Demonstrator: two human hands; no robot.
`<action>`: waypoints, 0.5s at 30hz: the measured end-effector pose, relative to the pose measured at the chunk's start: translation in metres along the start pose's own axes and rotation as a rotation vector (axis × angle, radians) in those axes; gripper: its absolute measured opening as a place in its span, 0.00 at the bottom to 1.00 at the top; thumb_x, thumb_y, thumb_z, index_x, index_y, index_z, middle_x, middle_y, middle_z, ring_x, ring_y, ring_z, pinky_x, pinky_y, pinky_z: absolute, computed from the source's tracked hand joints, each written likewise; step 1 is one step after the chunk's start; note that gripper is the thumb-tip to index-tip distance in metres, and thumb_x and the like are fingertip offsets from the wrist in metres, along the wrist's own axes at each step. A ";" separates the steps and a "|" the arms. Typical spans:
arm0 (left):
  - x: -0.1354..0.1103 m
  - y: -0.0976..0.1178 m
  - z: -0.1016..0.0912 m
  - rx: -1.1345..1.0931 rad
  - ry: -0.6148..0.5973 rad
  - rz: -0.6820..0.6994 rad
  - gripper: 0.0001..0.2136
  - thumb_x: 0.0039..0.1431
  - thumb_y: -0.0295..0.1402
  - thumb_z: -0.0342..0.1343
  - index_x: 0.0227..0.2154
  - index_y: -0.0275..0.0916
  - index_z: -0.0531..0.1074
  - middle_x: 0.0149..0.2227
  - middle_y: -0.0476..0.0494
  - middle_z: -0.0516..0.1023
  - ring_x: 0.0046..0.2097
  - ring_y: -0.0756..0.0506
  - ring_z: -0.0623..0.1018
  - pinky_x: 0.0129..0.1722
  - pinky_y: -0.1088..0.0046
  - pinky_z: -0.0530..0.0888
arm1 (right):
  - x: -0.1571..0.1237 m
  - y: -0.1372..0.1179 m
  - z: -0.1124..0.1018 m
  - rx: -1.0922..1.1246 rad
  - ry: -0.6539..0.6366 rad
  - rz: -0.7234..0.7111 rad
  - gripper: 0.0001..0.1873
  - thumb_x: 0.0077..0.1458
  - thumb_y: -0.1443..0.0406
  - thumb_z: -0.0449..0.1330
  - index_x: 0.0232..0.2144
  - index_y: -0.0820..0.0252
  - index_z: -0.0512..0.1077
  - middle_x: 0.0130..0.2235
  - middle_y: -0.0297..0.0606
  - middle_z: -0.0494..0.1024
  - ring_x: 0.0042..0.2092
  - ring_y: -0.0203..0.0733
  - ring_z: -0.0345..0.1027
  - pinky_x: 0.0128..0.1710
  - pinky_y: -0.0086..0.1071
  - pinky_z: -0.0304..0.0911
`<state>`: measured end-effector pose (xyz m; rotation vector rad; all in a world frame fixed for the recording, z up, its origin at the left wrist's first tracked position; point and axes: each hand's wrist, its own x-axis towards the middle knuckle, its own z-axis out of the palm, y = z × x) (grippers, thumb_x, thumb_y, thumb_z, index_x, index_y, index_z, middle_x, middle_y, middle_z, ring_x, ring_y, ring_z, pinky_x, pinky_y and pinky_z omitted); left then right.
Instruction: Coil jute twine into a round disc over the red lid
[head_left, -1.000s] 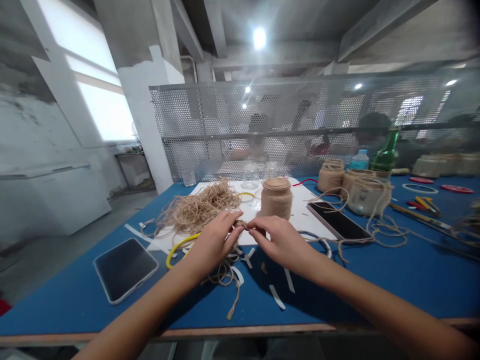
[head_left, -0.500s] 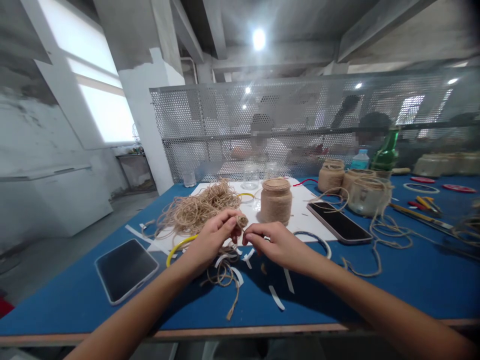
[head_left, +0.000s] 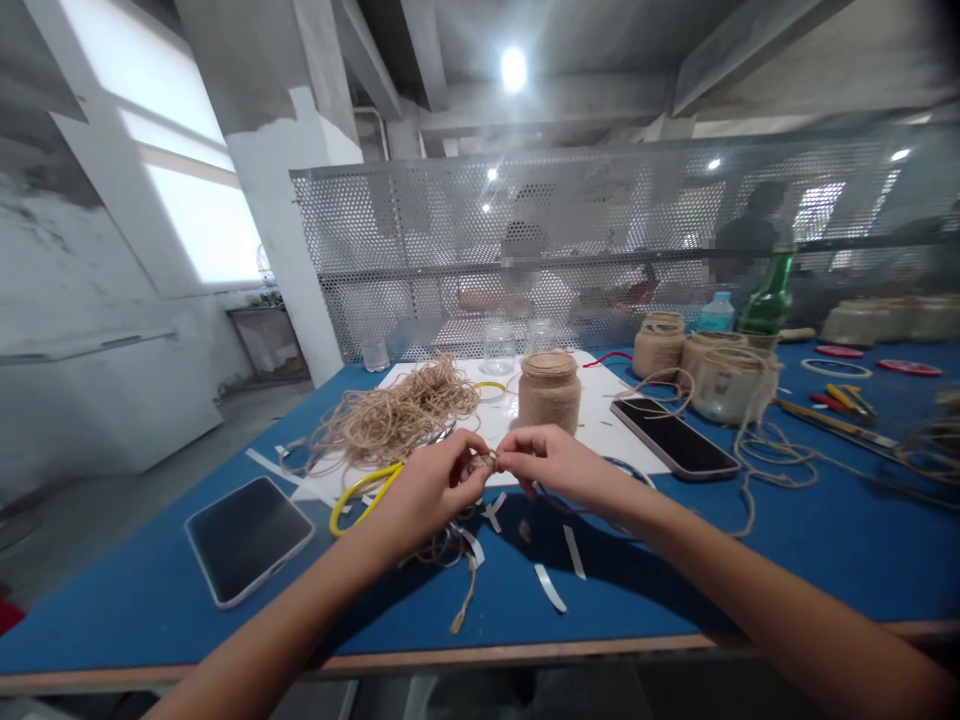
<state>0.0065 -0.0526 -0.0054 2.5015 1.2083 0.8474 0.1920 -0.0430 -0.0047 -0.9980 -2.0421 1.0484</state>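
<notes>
My left hand (head_left: pixel 435 485) is closed round a small coil of jute twine (head_left: pixel 482 464), mostly covered by the fingers. Pressed against the coil, my right hand (head_left: pixel 546 458) pinches at its edge, seemingly on the twine's end. Just behind my hands stands a twine-wrapped jar (head_left: pixel 550 390). A loose heap of jute twine (head_left: pixel 397 410) lies beyond my left hand on a white sheet (head_left: pixel 600 437). Yellow-handled scissors (head_left: pixel 367 490) rest beside my left wrist, partly hidden by it. Under the hands are white paper strips (head_left: pixel 551 588) and a loose twine end (head_left: pixel 465 600).
A tablet-like device (head_left: pixel 250 540) lies at left, a phone (head_left: pixel 671 437) at right. Farther right are twine-wrapped jars (head_left: pixel 660 345), a glass jar (head_left: pixel 727 387), a green bottle (head_left: pixel 769 295) and cutters (head_left: pixel 847 400). A perforated metal screen (head_left: pixel 435 230) stands behind, with people beyond it.
Both hands have turned and lowered slightly, and the right fingers now meet the left at the coil. More of the yellow scissors shows. The view has shifted a little.
</notes>
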 end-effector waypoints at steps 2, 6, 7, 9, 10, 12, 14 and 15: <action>0.000 -0.004 0.003 0.058 0.046 -0.020 0.08 0.55 0.35 0.47 0.37 0.39 0.65 0.23 0.53 0.66 0.26 0.51 0.68 0.27 0.76 0.62 | -0.003 -0.002 0.006 -0.085 0.012 -0.049 0.11 0.54 0.62 0.51 0.29 0.63 0.69 0.20 0.30 0.64 0.21 0.29 0.56 0.21 0.24 0.49; -0.001 -0.006 0.003 0.089 0.139 -0.049 0.14 0.56 0.34 0.46 0.45 0.38 0.62 0.25 0.51 0.68 0.27 0.49 0.69 0.30 0.75 0.64 | -0.006 -0.002 0.016 -0.174 -0.005 -0.135 0.11 0.55 0.64 0.48 0.28 0.61 0.68 0.21 0.30 0.65 0.22 0.30 0.58 0.22 0.24 0.51; -0.001 -0.005 0.002 0.077 0.143 -0.041 0.15 0.56 0.34 0.45 0.47 0.39 0.61 0.27 0.50 0.70 0.30 0.49 0.70 0.32 0.74 0.65 | -0.006 -0.002 0.017 -0.176 -0.021 -0.136 0.11 0.56 0.64 0.47 0.27 0.61 0.67 0.21 0.30 0.65 0.22 0.30 0.58 0.22 0.24 0.51; -0.002 -0.003 0.001 0.027 0.133 -0.010 0.14 0.58 0.34 0.43 0.47 0.40 0.64 0.34 0.46 0.73 0.36 0.47 0.72 0.38 0.72 0.66 | -0.006 0.000 0.019 -0.158 -0.054 -0.118 0.11 0.56 0.64 0.47 0.28 0.61 0.66 0.21 0.30 0.65 0.21 0.30 0.59 0.22 0.24 0.53; -0.002 -0.002 0.000 -0.012 0.118 -0.002 0.14 0.59 0.35 0.42 0.45 0.41 0.65 0.36 0.46 0.73 0.39 0.47 0.72 0.40 0.72 0.65 | -0.006 0.001 0.019 -0.142 -0.068 -0.104 0.11 0.56 0.63 0.46 0.28 0.61 0.66 0.21 0.30 0.65 0.20 0.30 0.60 0.21 0.24 0.53; -0.001 0.000 -0.001 -0.109 0.081 -0.011 0.13 0.60 0.35 0.40 0.43 0.40 0.66 0.35 0.47 0.73 0.38 0.48 0.72 0.40 0.74 0.66 | -0.007 0.001 0.018 -0.100 -0.093 -0.084 0.11 0.56 0.63 0.46 0.28 0.60 0.65 0.21 0.30 0.64 0.20 0.31 0.61 0.21 0.24 0.55; 0.000 0.000 -0.002 -0.217 0.033 -0.044 0.14 0.61 0.35 0.38 0.44 0.39 0.64 0.29 0.49 0.71 0.33 0.49 0.72 0.36 0.76 0.67 | -0.010 0.000 0.017 -0.042 -0.117 -0.074 0.12 0.57 0.62 0.44 0.29 0.59 0.65 0.20 0.29 0.63 0.20 0.31 0.61 0.21 0.25 0.56; 0.001 0.000 -0.002 -0.278 0.003 -0.070 0.13 0.62 0.35 0.37 0.44 0.37 0.62 0.25 0.52 0.68 0.29 0.50 0.71 0.32 0.77 0.68 | -0.011 -0.001 0.016 -0.008 -0.128 -0.073 0.12 0.57 0.62 0.44 0.29 0.59 0.64 0.20 0.29 0.63 0.20 0.32 0.61 0.22 0.25 0.57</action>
